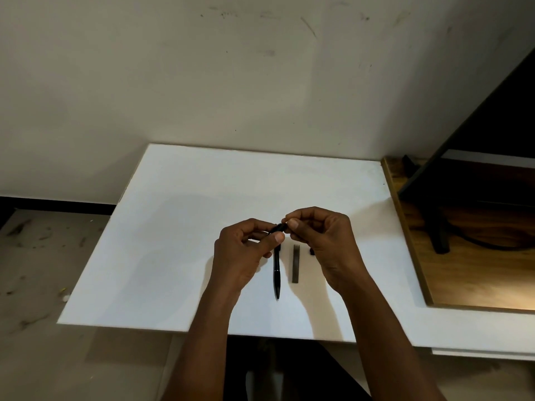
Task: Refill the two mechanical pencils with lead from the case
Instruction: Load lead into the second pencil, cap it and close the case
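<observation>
Two hands of mine are raised together over the middle of the white board (179, 227). My left hand (244, 253) has its thumb and fingers closed on the top end of a black pencil (277, 228), held above the board, and most of its barrel is hidden in my palm. My right hand (324, 241) pinches with thumb and forefinger just at that same end; what is between these fingertips is too small to tell. The second pencil (277, 273) lies on the board under my hands, tip pointing toward me. Just beside it on the right lies the lead case (295, 263), a narrow dark strip parallel to the pencil and not touching it. A small dark piece (312, 252) shows at the edge of my right hand; I cannot tell what it is. The board has much free surface to the left and behind my hands, and its near edge is close to my forearms. On the right the board meets a wooden table (463, 279), where a black stand (440, 227) and a cable rest. The far edge of the board stands against the wall (231, 82).
</observation>
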Demonstrator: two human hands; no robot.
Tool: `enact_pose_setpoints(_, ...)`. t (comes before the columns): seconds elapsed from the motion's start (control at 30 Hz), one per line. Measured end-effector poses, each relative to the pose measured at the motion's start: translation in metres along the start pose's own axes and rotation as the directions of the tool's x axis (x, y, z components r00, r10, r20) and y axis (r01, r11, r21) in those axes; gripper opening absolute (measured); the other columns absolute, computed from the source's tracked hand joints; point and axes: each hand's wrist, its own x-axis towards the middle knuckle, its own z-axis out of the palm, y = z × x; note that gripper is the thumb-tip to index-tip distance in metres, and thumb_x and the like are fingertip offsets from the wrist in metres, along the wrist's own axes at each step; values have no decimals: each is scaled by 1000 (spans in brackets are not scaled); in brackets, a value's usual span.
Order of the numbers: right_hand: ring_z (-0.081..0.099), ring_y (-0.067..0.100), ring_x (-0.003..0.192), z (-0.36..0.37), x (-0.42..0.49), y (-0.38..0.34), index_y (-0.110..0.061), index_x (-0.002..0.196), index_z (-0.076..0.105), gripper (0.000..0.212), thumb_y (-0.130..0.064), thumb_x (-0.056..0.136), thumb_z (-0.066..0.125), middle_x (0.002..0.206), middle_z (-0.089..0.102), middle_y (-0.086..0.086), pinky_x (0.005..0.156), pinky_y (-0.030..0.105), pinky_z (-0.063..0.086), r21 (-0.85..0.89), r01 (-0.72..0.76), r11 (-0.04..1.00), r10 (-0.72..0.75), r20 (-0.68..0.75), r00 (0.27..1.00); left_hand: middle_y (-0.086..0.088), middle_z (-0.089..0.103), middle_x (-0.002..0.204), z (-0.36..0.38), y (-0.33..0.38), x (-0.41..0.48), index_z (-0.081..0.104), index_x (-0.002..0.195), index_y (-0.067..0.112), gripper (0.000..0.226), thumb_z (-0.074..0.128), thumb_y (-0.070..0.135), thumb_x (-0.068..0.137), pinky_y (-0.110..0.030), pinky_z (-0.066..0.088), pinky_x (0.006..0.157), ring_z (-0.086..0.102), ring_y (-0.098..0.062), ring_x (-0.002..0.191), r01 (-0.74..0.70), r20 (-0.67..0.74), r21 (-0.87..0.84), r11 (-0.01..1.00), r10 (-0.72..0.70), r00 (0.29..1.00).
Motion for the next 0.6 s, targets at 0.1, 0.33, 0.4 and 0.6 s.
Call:
enact_pose_setpoints(0.1,76,16,82,0,-1,0,-5,94,77,7,-4,90,71,91,80,12,66,15,53,-26,-16,1000,15,-7,1000,7,78,84,0,-1,0,79,92,27,15,83,32,78,-6,43,50,72,-10,64,-32,-31,64,997,34,999)
enact_pose_setpoints(0.33,74,17,78,-2,-2,2,-4,93,76,6,-3,90,70,83,78,10,72,22,58,106,-117,988,112,44,993,8,78,84,2,-1,0,80,93,23,16,83,29,79,-4,44,50,69,-8,62,-94,-66,157,983,106,992)
enact_pose_setpoints(0.4,75,18,78,-1,-2,3,-5,92,77,6,-4,89,71,82,79,11,73,23,58,145,-140,979,134,51,990,11,77,82,3,-1,-1,80,91,25,14,83,29,78,-6,46,53,69,-7,62,-111,-81,178,978,127,989)
enact_pose_setpoints(0.6,77,23,82,0,-4,2,-3,95,78,10,-4,86,74,88,79,17,75,24,60,199,-140,970,136,36,990,12,78,82,5,-4,1,80,91,27,13,82,31,79,-20,56,63,72,-8,67,-108,-100,165,980,125,987)
